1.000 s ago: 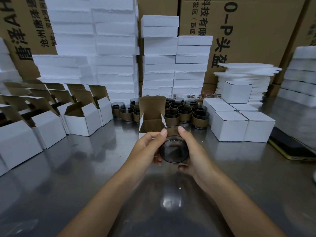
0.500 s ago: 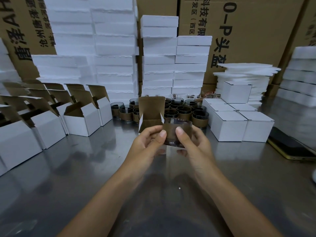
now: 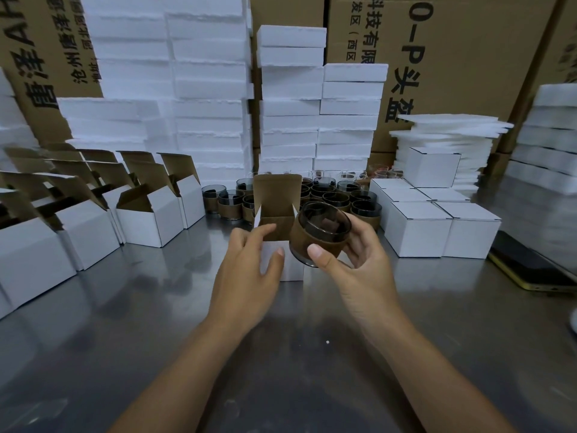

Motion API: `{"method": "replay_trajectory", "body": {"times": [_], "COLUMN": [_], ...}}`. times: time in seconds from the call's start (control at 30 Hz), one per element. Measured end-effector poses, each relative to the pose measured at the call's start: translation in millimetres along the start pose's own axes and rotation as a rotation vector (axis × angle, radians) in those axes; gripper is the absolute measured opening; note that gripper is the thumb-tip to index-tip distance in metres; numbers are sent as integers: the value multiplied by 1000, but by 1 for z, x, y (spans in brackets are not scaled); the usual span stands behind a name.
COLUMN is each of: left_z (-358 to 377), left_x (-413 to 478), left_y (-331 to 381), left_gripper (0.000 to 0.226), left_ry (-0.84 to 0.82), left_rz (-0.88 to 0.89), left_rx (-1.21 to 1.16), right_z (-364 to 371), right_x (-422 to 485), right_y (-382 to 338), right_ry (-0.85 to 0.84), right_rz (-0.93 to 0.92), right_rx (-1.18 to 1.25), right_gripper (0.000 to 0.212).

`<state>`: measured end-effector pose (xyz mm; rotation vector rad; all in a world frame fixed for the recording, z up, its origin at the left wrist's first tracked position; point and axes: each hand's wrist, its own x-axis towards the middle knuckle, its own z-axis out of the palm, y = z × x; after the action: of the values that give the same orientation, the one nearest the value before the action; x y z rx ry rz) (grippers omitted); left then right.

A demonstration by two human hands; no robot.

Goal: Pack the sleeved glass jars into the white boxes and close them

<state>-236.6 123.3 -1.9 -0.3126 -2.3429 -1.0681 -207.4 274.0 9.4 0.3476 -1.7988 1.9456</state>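
My right hand [image 3: 359, 260] grips a dark glass jar in a brown sleeve [image 3: 318, 237], tilted with its mouth facing up and left, just right of an open white box [image 3: 288, 264] whose brown lid flap stands upright. My left hand [image 3: 249, 267] reaches toward the front of that box with fingers loosely extended, index tip at the box's front edge, thumb in front of its white face. Several more sleeved jars [image 3: 334, 198] stand in a cluster behind the box.
Open white boxes [image 3: 146, 220] line the left side of the steel table [image 3: 156, 323]. Closed white boxes [image 3: 437, 226] sit at the right, a phone [image 3: 530, 267] beyond them. White foam stacks [image 3: 290, 104] and cardboard cartons [image 3: 468, 57] fill the back.
The jar has turned from facing me to mouth-up and moved right. My left hand let go of it and moved to the open box; my right hand alone holds it now.
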Motion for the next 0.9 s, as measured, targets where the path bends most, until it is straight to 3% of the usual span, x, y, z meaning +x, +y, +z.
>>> {"method": "replay_trajectory", "body": {"times": [0.13,0.3,0.53,0.7,0.8,0.9], "left_z": [1,-3,-3,-3,-3,-4], "left_x": [0,-2,-10,-14,-13,-13], "left_y": [-8,0,17,23,21,21], "left_gripper": [33,14,22,14,8,15], "left_ry": [-56,-48,-134,-140,-151,-157], "left_rz": [-27,112,325,417,425,429], "left_rx": [152,165,141,100,96,93], "right_z": [1,3,2,0,-3,-5], "right_x": [-1,-3,-2,0,2,2], "right_y": [-3,-11,-17,-14,-11,-11], "right_ry": [-7,7,7,5,34,82], "right_rz": [-6,-54,-156,-153,-143,-125], "right_rx": [14,17,-27,-49,-58,-124], "right_gripper": [50,58,52,46,48,58]}}
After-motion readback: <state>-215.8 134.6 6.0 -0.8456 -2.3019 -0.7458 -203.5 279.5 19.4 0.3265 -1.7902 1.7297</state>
